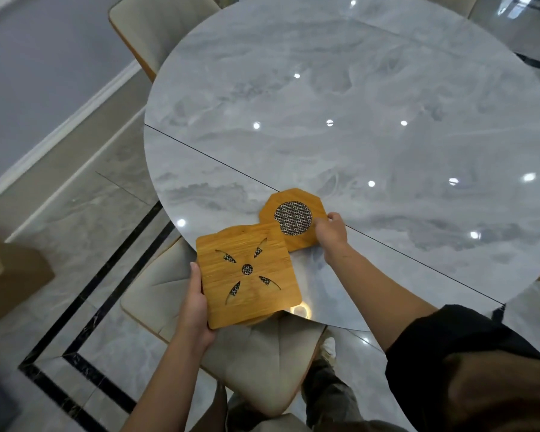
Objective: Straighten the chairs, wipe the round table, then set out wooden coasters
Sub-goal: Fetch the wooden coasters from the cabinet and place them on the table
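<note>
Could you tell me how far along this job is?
Done, apparently: round table glossy and clean, near chair tucked in. In hand: right hand holds the octagonal coaster at the table's edge. Left: the square coaster gripped by the left hand, not yet placed.

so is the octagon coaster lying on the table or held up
Held: the right hand grips the octagonal coaster by its edge, low over the round table. Whether its underside touches the tabletop, cannot tell.
</note>
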